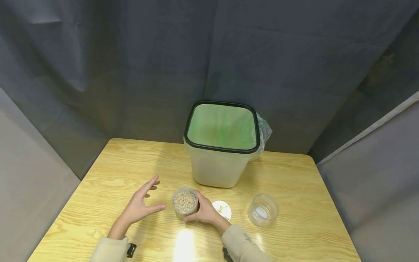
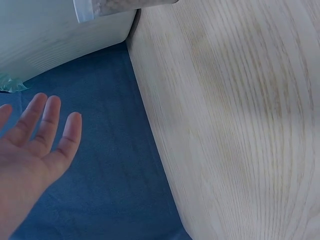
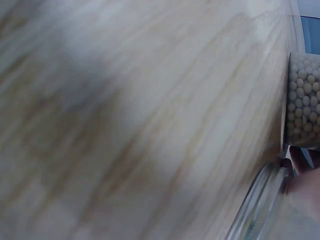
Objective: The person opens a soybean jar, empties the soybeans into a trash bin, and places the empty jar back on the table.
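Observation:
My right hand (image 1: pixel 205 210) grips a clear jar (image 1: pixel 178 214) from its right side, the thumb at the front. Pale round beans (image 1: pixel 184 201) fill it nearly to the rim. In the right wrist view the beans (image 3: pixel 305 100) show through the jar's wall, and only a blurred part of the hand is seen. My left hand (image 1: pixel 139 208) is apart from the jar on its left, fingers spread and holding nothing; its palm (image 2: pixel 22 160) shows in the left wrist view. A white round lid (image 1: pixel 222 208) lies partly behind my right wrist.
A pale bin (image 1: pixel 216 167) with a black rim and green inside stands behind the jar, a clear plastic bag (image 1: pixel 264 129) bulging from its right side. At the right, an open clear jar (image 1: pixel 263 210) sits on the wooden table (image 1: pixel 301 225). Dark curtain (image 1: pixel 147 72) hangs behind.

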A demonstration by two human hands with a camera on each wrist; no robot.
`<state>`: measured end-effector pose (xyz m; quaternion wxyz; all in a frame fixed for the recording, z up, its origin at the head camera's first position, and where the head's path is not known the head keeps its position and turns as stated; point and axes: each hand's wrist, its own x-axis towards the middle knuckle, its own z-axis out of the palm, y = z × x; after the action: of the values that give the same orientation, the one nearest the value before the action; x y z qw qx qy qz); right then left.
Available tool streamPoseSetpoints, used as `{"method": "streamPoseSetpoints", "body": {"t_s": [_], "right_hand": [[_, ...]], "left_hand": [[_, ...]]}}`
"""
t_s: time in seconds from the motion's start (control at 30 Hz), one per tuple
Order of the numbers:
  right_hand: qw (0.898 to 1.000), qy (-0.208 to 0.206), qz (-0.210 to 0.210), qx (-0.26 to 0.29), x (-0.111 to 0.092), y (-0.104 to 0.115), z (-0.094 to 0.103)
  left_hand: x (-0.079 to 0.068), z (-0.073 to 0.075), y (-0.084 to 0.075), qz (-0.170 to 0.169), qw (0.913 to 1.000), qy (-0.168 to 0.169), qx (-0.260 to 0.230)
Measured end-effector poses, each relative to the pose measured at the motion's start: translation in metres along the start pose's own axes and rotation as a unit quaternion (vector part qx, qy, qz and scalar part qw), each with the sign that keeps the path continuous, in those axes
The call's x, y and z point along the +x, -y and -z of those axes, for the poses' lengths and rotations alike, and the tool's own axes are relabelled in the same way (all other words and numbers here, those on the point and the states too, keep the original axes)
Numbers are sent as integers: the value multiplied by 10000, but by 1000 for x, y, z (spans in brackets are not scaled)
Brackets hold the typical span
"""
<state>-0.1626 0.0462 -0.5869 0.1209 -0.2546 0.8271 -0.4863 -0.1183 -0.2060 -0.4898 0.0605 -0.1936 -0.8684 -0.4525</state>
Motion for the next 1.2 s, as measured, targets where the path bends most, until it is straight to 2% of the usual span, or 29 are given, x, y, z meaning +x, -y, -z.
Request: {"method": "streamPoseSetpoints", "body": {"t_s": [0.3,0.57,0.83,1.0,1.2], "right_hand": [[9997,-157,118,-125,-3,4,3],[9995,-144,205,-194,-12,15,9],[9980,-154,277,-553,-18,26,16],[9953,-138,325,-907,-21,34,23],[9910,-83,384,-1278,-23,40,29]], "left_hand": [[3,-6,-2,65,10000,25,-53],[11,-22,-3,-8,9997,102,-208],[21,-38,-3,-126,9970,605,-456],[26,-45,-6,-288,9934,965,-547],[30,-52,-12,-309,9886,1332,-628]]}}
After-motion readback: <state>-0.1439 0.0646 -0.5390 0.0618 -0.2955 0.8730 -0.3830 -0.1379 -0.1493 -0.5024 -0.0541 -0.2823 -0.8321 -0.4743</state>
